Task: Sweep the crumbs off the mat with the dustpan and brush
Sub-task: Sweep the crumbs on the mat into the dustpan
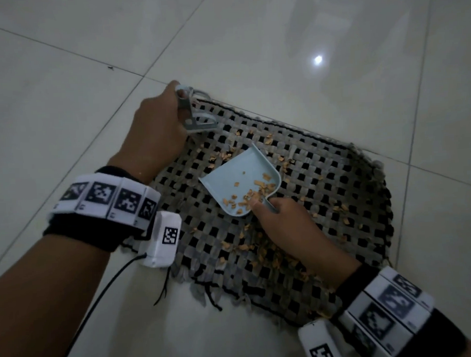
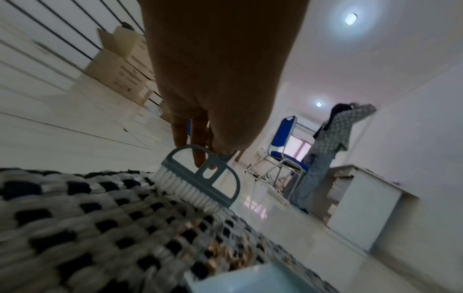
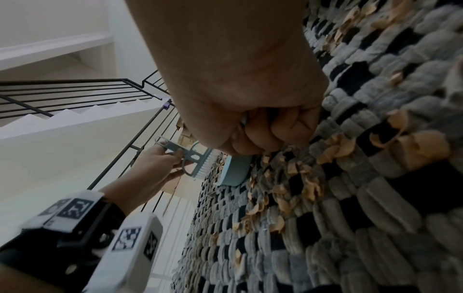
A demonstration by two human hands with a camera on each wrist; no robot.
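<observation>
**Brush at the far corner, pan half loaded**

My left hand grips the grey-blue plastic brush with white bristles by its handle, fingers curled round it; the bristles rest on the far left corner of the woven grey-and-black checkered fabric mat. My right hand is clenched round the short handle of the pale blue plastic dustpan, which sits on the mat near its middle with its open lip towards the brush. A small heap of tan crumbs already lies in the pan by the handle end; many more are scattered over the weave around the pan and towards me, nearer my right wrist.

To do this stroke well, I think I should keep the pan's lip pressed flat against the weave so nothing slides under it, then draw the brush in short, firm pulls straight at the lip. The lumpy weave looks likely to trap flakes, so light flicks would probably only scatter them. I should keep the pan level, or the heap may spill back out.

I can read no brand or writing; the wrist bands carry only black-and-white square code markers.
</observation>
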